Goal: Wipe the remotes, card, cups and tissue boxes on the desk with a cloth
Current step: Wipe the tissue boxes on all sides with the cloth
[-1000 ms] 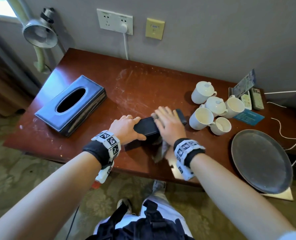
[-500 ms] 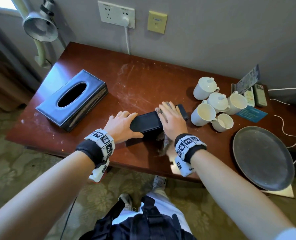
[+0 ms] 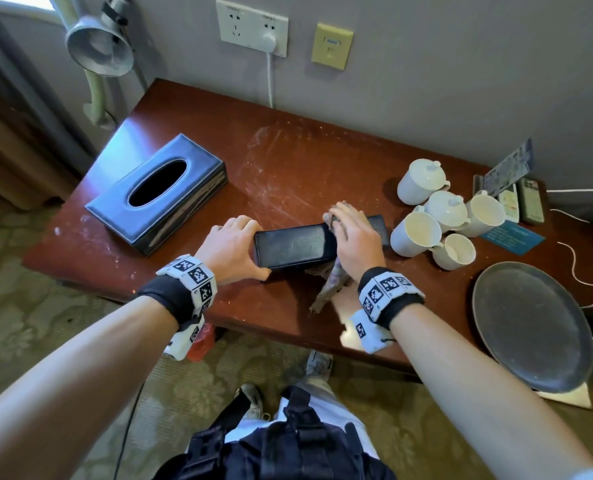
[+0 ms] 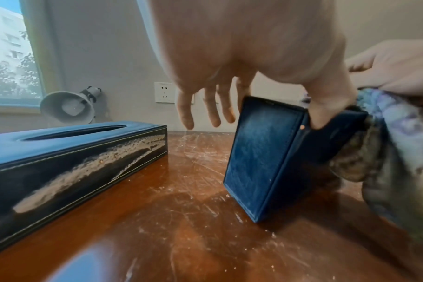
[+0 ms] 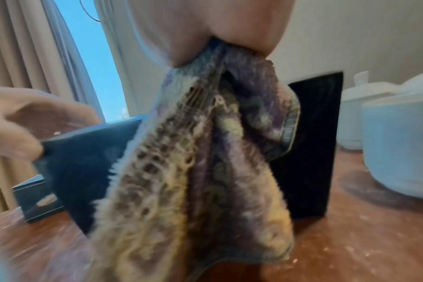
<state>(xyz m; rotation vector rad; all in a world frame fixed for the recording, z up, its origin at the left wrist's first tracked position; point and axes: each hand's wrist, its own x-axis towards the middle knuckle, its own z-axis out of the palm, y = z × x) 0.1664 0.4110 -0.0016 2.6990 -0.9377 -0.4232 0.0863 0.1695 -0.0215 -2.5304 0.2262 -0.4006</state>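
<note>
A small dark box (image 3: pixel 295 244) stands on its long side at the front middle of the brown desk (image 3: pixel 288 161). My left hand (image 3: pixel 231 247) holds its left end, thumb on the near face (image 4: pixel 326 106), fingers behind the far face. My right hand (image 3: pixel 353 237) lies over the box's right part and holds a patterned cloth (image 3: pixel 329 285) against its top; the cloth's loose end hangs down the near side (image 5: pixel 193 171). A larger dark tissue box (image 3: pixel 156 192) lies to the left. White cups (image 3: pixel 437 216), remotes (image 3: pixel 530 200) and a blue card (image 3: pixel 511 237) sit to the right.
A round grey plate (image 3: pixel 530 327) overhangs the desk's front right edge. White cables (image 3: pixel 586 285) trail at the far right. A lamp (image 3: pixel 97 46) leans in at the back left, below wall sockets. White dust streaks the desk between the boxes.
My right hand has slid the cloth rightward along the top of the small box, baring more of its left part. My left hand has stayed on the left end.
</note>
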